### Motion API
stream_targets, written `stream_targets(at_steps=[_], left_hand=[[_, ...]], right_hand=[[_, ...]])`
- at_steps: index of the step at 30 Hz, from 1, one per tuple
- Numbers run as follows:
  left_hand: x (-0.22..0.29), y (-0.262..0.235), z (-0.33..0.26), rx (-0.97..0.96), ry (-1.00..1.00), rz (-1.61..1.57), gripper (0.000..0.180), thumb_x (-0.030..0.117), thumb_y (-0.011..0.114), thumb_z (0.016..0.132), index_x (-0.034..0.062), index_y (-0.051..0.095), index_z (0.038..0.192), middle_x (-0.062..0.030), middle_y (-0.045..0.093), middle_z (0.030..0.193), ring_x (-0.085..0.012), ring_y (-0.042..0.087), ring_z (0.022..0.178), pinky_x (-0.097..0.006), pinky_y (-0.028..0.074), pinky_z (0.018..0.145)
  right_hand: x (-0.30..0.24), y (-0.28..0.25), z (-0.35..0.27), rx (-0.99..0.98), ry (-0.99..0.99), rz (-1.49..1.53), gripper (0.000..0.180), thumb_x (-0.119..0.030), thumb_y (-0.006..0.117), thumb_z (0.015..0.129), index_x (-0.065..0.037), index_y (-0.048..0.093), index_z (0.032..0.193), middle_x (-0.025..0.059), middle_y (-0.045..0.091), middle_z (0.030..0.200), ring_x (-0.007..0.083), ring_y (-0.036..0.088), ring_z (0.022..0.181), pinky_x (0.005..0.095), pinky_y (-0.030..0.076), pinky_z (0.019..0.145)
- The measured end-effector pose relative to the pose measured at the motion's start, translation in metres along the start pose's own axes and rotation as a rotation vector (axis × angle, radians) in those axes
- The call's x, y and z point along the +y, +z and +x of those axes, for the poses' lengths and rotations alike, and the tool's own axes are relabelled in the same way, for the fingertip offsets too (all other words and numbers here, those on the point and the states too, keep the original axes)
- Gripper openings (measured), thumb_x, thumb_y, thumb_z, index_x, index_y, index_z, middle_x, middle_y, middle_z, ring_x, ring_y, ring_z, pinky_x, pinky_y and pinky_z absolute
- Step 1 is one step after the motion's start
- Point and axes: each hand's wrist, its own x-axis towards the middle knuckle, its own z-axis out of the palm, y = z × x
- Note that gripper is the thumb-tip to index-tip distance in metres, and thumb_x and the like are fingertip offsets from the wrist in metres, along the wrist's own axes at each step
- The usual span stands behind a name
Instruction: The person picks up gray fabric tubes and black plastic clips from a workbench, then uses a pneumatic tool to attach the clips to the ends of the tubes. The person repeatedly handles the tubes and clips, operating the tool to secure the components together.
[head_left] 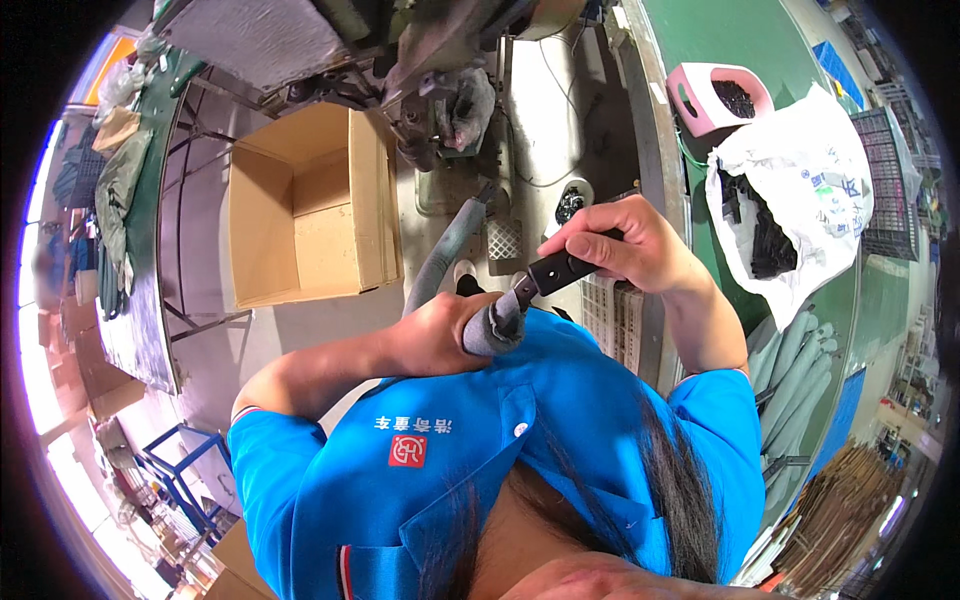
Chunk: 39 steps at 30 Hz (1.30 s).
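So left fingers point(450, 325) clamped round grey tube point(488, 337), right fingers point(598, 216) pinching black handle point(556, 272), slanting down-left to tube's end, mid-frame.

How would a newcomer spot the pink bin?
Find the green table at right, then the open white sack on it. The bin sits up-left of that in the picture; its pink sides stand out from the sack and dark crate.

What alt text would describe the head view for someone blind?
A person's left hand grips a grey-covered tube while the right hand holds a black part at one end. An open cardboard box stands left; a white bag of black pieces lies right.
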Motion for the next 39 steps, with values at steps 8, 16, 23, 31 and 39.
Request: stream_targets(at_steps=[8, 16, 23, 31, 39], left_hand=[[-0.013, 0.003, -0.005, -0.006, 0.029, -0.095, 0.045, 0.018, 0.073, 0.074, 0.0061, 0.055, 0.114, -0.0164, 0.065, 0.091, -0.0276, 0.064, 0.085, -0.038, 0.049, 0.078], [-0.030, -0.012, -0.007, -0.027, 0.087, -0.120, 0.045, 0.018, 0.073, 0.074, 0.0055, 0.055, 0.113, -0.0161, 0.065, 0.092, -0.0283, 0.065, 0.086, -0.038, 0.049, 0.079], [-0.039, -0.035, -0.007, -0.058, -0.014, -0.158, 0.046, 0.013, 0.070, 0.070, 0.0036, 0.054, 0.112, -0.0147, 0.065, 0.094, -0.0267, 0.064, 0.087, -0.037, 0.048, 0.080], [-0.075, -0.061, -0.002, 0.017, -0.040, -0.110, 0.043, 0.010, 0.069, 0.067, 0.0037, 0.056, 0.108, -0.0105, 0.064, 0.091, -0.0190, 0.060, 0.084, -0.035, 0.048, 0.080], [-0.094, -0.133, 0.001, 0.111, -0.200, -0.049, 0.038, 0.012, 0.069, 0.065, 0.0043, 0.057, 0.101, -0.0070, 0.061, 0.077, -0.0146, 0.058, 0.069, -0.031, 0.049, 0.064]], right_hand=[[-0.008, 0.003, 0.039, -0.274, -0.202, -0.240, 0.027, -0.025, 0.058, 0.093, 0.000, 0.068, 0.094, 0.0093, 0.068, 0.079, 0.0158, 0.063, 0.069, 0.0271, 0.047, 0.062], [-0.007, 0.009, 0.062, -0.380, -0.051, -0.228, 0.027, -0.027, 0.054, 0.095, -0.002, 0.064, 0.093, 0.0111, 0.065, 0.082, 0.0208, 0.063, 0.078, 0.0299, 0.047, 0.070], [0.003, 0.018, 0.086, -0.294, 0.001, -0.226, 0.030, -0.027, 0.051, 0.096, 0.000, 0.061, 0.087, 0.0094, 0.063, 0.074, 0.0125, 0.058, 0.073, 0.0293, 0.045, 0.066], [0.061, 0.027, 0.116, 0.017, 0.152, -0.436, 0.043, -0.033, 0.046, 0.098, -0.001, 0.054, 0.071, 0.0041, 0.045, 0.054, 0.0114, 0.041, 0.056, 0.0318, 0.038, 0.053], [0.068, 0.027, 0.190, 0.292, 0.175, -0.687, 0.054, -0.041, 0.040, 0.097, 0.000, 0.058, 0.066, 0.0222, 0.055, 0.061, 0.0320, 0.059, 0.061, 0.0424, 0.044, 0.059]])
